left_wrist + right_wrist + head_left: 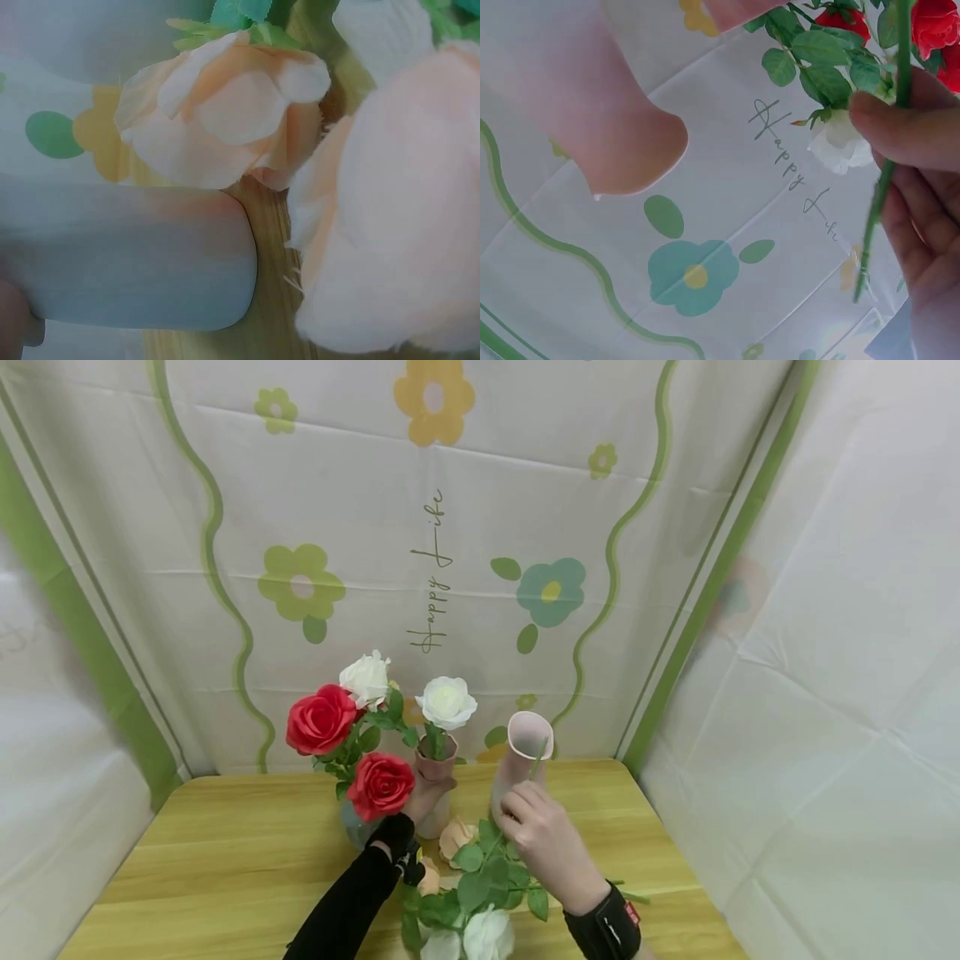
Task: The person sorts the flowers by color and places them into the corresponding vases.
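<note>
One green stem [873, 217], pinched by fingers of the right hand [536, 831], points its bare end upward near the pink vase [510, 774]; tipping that end down before lowering seems wisest. Fingers of the left hand [429, 797] grip a slim vase [433, 823] bearing one white rose [447, 702]; peach roses [456, 839] lie on the worktop [225, 860].

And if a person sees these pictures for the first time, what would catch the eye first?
Probably the two red roses, the strongest colour, left of centre in the head view. Just right of them, a white rose stands in the vase that the left hand holds. Further right, the right hand pinches a green stem near the mouth of a pink vase.
</note>
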A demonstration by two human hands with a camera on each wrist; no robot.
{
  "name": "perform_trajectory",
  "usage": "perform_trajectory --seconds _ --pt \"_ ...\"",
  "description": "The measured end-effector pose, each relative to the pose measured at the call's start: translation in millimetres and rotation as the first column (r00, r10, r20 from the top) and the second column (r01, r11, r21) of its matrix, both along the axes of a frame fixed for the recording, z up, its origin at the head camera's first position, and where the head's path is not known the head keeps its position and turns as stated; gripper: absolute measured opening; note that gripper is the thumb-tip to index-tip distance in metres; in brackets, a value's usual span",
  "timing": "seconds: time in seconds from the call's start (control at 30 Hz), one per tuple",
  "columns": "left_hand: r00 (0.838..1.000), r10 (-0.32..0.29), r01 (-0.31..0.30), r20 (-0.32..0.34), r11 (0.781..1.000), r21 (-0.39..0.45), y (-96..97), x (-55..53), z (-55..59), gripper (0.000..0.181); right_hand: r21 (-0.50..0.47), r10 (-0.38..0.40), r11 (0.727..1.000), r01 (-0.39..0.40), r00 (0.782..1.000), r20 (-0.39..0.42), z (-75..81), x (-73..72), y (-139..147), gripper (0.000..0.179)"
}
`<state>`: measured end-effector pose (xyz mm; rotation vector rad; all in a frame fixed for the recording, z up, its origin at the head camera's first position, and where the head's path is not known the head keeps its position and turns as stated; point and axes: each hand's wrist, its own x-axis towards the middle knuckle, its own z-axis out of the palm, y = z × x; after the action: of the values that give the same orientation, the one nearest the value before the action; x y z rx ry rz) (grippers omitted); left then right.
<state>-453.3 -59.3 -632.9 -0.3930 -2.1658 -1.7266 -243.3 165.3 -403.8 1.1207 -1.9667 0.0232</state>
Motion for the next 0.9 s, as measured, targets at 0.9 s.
perform_trajectory --seconds 0.9 --pt "0.991 -0.133 0.135 -0.029 0.982 0.133 4.5 24.2 41.8 0.103 -0.391 0.008 0.895 -0.215 0.884 -0.467 38.1 -5.7 19.3 0.030"
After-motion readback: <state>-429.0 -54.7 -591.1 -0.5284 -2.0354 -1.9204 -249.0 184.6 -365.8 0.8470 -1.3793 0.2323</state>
